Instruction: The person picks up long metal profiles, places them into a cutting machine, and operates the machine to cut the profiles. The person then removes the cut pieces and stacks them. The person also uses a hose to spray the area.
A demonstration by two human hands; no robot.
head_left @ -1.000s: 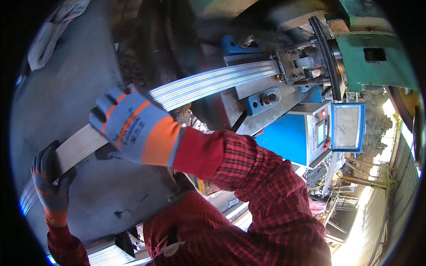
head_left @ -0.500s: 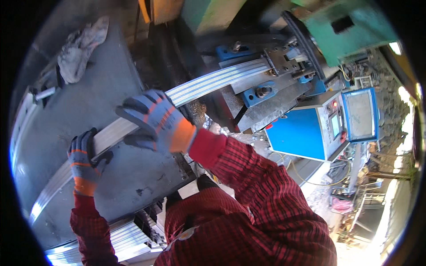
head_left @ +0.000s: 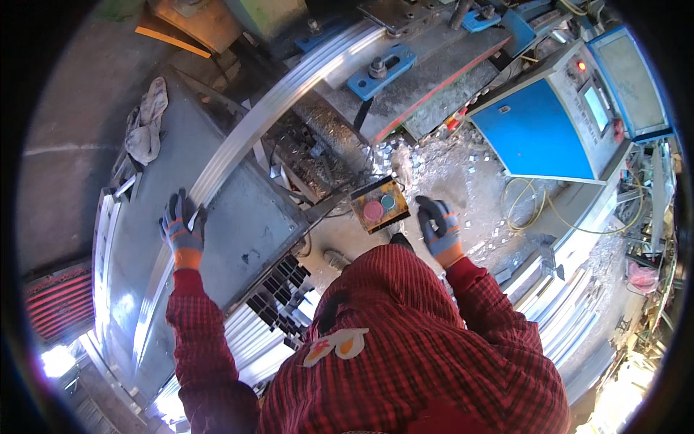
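since the earlier frames the right hand (head_left: 439,230) has come off the long metal strip (head_left: 238,137) and now hangs free in the air, well apart from it, just beside the yellow button box (head_left: 380,205) with its red and green buttons. its gloved fingers are loosely spread and hold nothing. the left hand (head_left: 181,226), in a grey and orange glove, rests on the strip where it runs over the grey steel table (head_left: 246,224); the fingers lie along the strip's upper edge, and whether they clamp it or only press on it cannot be told. the strip curves from the machine bed with blue clamps (head_left: 383,69) at the top, down across the table toward the lower left. a crumpled rag (head_left: 147,121) lies on the far end of the table. a blue control cabinet (head_left: 549,130) stands to the right, and small metal offcuts (head_left: 434,163) litter the floor beside it.
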